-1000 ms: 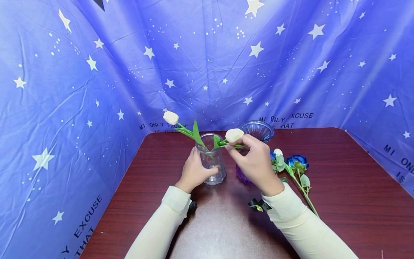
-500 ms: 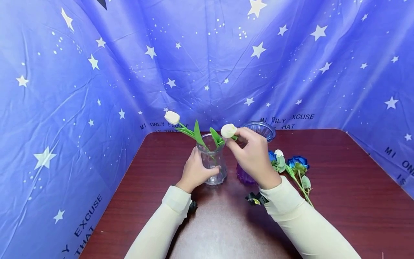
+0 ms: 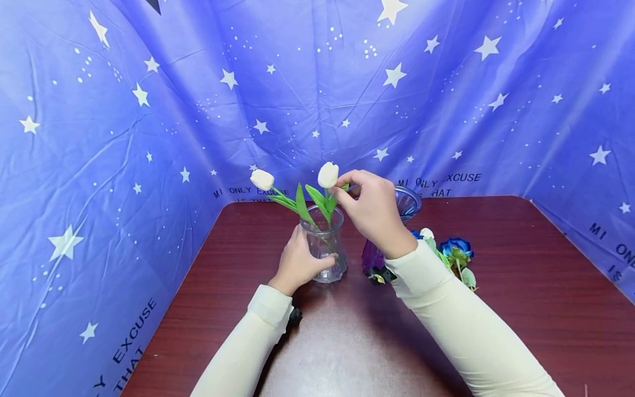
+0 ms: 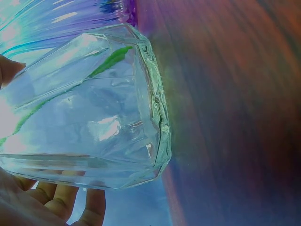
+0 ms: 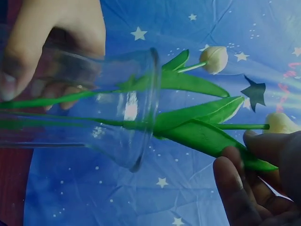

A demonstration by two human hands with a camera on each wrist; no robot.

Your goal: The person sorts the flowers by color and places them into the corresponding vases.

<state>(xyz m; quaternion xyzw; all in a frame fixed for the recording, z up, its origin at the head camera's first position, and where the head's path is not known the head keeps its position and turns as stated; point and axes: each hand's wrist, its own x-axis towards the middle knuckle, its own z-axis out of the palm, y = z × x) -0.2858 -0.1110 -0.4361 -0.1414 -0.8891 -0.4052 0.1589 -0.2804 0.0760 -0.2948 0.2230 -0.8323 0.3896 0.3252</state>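
Note:
My left hand (image 3: 300, 262) grips a clear glass vase (image 3: 324, 242) that stands on the table, its thumb across the front. Inside the vase, a green stem (image 4: 30, 117) shows through the glass in the left wrist view. One white tulip (image 3: 262, 180) leans out over the rim to the left. Another white tulip (image 3: 328, 175) stands nearly upright in the same vase, with long green leaves (image 5: 200, 136) above the rim. At this upright tulip, my right hand (image 3: 374, 209) pinches just below the bloom; its fingers lie beside a leaf in the right wrist view.
Behind my right hand stands a vase with a flared blue rim (image 3: 409, 204) and purple base. A blue rose (image 3: 456, 249) and other flowers lie to its right on the dark red table (image 3: 536, 264). A blue star-patterned curtain (image 3: 317, 99) encloses the table.
My right hand has moved up and left, tipping the right tulip from a low rightward lean to nearly upright. The left hand still grips the vase in place.

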